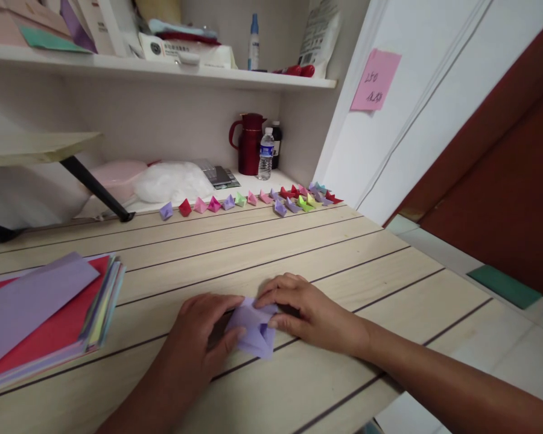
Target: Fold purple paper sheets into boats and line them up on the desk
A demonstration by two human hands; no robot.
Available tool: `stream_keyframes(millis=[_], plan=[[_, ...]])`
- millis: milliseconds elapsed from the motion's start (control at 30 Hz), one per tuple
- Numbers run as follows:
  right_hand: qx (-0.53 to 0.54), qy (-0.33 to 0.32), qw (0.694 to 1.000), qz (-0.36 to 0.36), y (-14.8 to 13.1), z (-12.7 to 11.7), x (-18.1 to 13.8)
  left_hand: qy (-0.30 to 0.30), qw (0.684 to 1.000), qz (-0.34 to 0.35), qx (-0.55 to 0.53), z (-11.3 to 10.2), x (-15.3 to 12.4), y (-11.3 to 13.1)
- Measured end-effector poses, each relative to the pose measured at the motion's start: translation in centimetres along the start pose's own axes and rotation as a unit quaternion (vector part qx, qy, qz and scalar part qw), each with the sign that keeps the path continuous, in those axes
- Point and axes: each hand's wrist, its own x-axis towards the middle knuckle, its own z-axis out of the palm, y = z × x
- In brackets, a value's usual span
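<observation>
A partly folded lilac paper (254, 330) lies on the wooden table (326, 259) near its front edge. My left hand (199, 337) rests on the paper's left side, thumb pressing it down. My right hand (305, 310) presses the paper's upper right part with its fingertips bent together. Both hands are closed on the paper. To the left lies a stack of coloured paper sheets (40, 313), lilac and red on top. A row of several small folded paper shapes (253, 200) in many colours stands along the table's far edge.
Behind the row are a dark red jug (248, 143), a water bottle (265, 155), a white plastic bag (172, 181) and a pink item. A shelf (163, 67) above holds boxes and bottles. A pink sticky note (374, 79) hangs on the white door at right.
</observation>
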Motion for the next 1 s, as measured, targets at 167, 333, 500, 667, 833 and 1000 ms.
stream_keyframes(millis=[167,333,500,667,833,1000], plan=[[0.009,0.017,1.000,0.005,-0.2,0.2,0.0,0.008,1.000,0.019,0.002,0.1,0.1,-0.2],[0.008,0.016,1.000,0.010,-0.1,0.1,-0.1,-0.005,0.999,0.044,-0.018,0.1,0.4,-0.8],[0.005,0.007,1.000,0.016,-0.2,0.0,0.0,-0.029,0.999,0.036,-0.022,0.3,0.3,-1.7],[0.026,0.013,1.000,0.010,-0.1,-0.1,0.2,-0.055,0.998,0.026,-0.017,-0.1,0.1,-1.1],[0.032,0.017,0.999,0.008,-0.2,-0.1,0.3,-0.038,0.999,0.032,-0.012,-0.8,0.3,0.0],[0.030,0.022,0.999,0.002,-0.3,0.0,0.1,-0.005,0.999,0.041,-0.009,-0.5,0.8,-0.2]])
